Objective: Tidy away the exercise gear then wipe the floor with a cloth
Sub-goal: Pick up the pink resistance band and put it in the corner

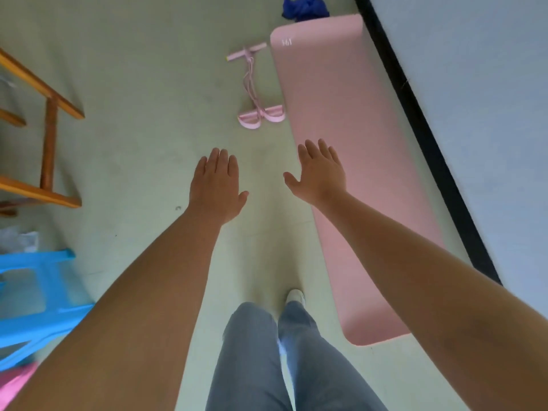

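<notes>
A long pink exercise mat (341, 120) lies flat on the pale green floor along the right wall. Left of it lies a pink pedal resistance band (255, 84), its handle bar at the far end and its foot loops nearer me. A crumpled blue cloth (305, 7) sits on the floor beyond the mat's far end. My left hand (216, 185) is stretched out palm down over bare floor, holding nothing. My right hand (321, 170) is spread, fingers apart, over the mat's left edge. Both hands hover below the band's foot loops.
A wooden furniture frame (50, 123) stands at the left. A blue plastic stool (38, 295) is at the lower left with something pink (17, 384) below it. A black skirting strip (421, 123) and pale wall (489, 84) bound the right side. My legs and one white shoe (295, 296) are below.
</notes>
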### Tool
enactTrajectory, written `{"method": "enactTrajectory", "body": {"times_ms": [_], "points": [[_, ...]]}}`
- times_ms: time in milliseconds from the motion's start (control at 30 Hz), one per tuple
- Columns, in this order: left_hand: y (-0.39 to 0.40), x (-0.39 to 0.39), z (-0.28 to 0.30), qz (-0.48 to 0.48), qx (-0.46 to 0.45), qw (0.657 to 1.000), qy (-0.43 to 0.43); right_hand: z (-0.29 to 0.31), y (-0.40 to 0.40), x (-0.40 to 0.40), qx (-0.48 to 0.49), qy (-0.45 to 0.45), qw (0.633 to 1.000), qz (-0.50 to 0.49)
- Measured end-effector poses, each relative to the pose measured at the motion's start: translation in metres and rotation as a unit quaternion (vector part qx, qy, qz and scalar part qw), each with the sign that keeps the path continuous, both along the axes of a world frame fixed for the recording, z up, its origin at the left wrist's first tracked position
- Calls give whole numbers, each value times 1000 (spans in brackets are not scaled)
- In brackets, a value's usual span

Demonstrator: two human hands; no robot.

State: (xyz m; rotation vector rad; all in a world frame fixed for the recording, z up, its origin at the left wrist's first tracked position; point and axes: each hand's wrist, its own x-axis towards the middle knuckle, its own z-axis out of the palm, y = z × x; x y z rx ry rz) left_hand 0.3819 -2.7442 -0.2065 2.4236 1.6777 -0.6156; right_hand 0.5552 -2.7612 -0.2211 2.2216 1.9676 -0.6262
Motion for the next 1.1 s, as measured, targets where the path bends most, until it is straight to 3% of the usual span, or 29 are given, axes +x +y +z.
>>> {"method": "enactTrajectory", "body": {"times_ms": [200, 500, 833, 1100], "points": [[174, -3, -10, 8, 5, 1000, 4, -5, 173, -2, 7, -13, 1000, 1], [453, 17, -46, -72, -34, 997, 9, -42, 417, 13, -32, 15, 995, -98], [714, 103, -92, -200, -48, 977, 57, -102, 608, 100, -68, 31, 971, -225], [885, 164, -168, -333, -55, 938, 78, -163, 726, 129, -129, 71, 929, -340]]}}
